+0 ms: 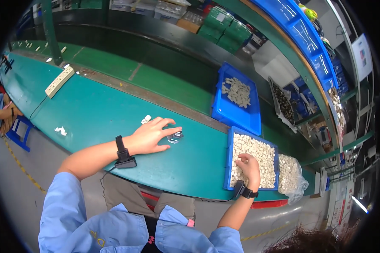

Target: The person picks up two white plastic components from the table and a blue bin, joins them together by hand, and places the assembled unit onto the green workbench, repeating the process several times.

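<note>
My left hand (149, 138) is over the green tabletop with its fingers spread. Its fingertips reach over a small clear, round-edged object (175, 136) and partly cover it; whether they touch it is hard to tell. Just beyond that hand lies a small white piece (146, 119). On the right, my right hand (250, 169) is at a blue bin (227, 168) filled with small white parts (257, 147). Thumb and index finger are drawn together in a pinch just over the parts; what lies between them is too small to make out.
A second blue bin (251, 122) with fewer white parts (237, 92) stands farther back. Beside the near bin sits a clear bag of white parts (289, 170). A power strip (60, 82) and crumpled white scrap (61, 130) lie left. Another person's arm (6, 113) shows far left.
</note>
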Motion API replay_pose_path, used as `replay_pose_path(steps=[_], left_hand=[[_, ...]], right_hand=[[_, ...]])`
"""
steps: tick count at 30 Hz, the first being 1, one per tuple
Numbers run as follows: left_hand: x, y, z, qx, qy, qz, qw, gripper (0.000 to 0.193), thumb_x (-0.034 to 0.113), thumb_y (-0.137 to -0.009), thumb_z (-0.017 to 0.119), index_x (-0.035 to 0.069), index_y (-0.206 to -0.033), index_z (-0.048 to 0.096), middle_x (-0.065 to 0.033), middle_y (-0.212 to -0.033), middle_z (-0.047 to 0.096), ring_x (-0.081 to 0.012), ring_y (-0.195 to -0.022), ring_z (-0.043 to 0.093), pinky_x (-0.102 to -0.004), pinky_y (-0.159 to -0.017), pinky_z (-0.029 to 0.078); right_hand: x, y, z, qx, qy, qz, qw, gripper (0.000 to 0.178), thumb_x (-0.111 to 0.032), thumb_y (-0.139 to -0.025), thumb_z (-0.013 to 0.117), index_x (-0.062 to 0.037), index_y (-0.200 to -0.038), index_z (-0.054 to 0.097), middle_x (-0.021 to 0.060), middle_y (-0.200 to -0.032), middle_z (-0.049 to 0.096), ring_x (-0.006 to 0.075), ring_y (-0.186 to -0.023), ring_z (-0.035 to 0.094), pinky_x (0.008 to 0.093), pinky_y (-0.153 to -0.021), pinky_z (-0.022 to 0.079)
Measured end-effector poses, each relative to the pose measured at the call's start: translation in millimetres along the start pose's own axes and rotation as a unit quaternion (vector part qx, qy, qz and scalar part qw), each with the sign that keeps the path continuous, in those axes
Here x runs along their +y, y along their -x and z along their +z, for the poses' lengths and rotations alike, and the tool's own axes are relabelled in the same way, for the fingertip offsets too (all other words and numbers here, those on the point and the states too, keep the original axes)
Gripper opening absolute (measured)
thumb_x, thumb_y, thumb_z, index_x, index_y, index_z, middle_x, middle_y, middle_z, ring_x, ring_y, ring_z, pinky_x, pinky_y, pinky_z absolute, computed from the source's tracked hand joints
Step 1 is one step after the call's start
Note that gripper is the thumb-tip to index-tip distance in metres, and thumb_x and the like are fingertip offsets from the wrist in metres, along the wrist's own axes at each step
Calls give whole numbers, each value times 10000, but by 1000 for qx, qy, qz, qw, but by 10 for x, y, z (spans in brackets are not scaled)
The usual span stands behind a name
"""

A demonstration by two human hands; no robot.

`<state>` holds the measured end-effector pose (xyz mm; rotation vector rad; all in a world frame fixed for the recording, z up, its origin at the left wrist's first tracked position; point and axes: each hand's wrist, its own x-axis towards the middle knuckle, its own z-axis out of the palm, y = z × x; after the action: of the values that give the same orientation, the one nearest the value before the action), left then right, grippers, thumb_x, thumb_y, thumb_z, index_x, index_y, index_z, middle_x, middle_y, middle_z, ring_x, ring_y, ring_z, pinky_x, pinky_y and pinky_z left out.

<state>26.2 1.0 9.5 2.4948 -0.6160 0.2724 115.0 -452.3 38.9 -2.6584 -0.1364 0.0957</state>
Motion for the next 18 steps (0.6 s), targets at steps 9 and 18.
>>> replay_pose_path(steps=[9, 18], left_hand=[[-504, -6, -489, 62, 15, -63, 996, 674, 284, -743, 894, 159, -1363, 662, -101, -1300, 624, -298, -1131, 630, -403, -950, 534], [-924, 57, -375, -57, 75, -139, 986, 380, 250, -722, 901, 92, -1038, 761, -52, -951, 732, -220, -851, 709, -367, -744, 553]], right_hand=[[158, -47, 75, -38, -70, 29, 996, 232, -72, -819, 837, 23, -1007, 741, 71, -783, 715, 149, -664, 654, 300, -610, 521], [133, -72, 118, -20, -91, -9, 996, 153, -46, -842, 805, 39, -954, 747, 67, -725, 713, 124, -672, 667, 279, -610, 525]])
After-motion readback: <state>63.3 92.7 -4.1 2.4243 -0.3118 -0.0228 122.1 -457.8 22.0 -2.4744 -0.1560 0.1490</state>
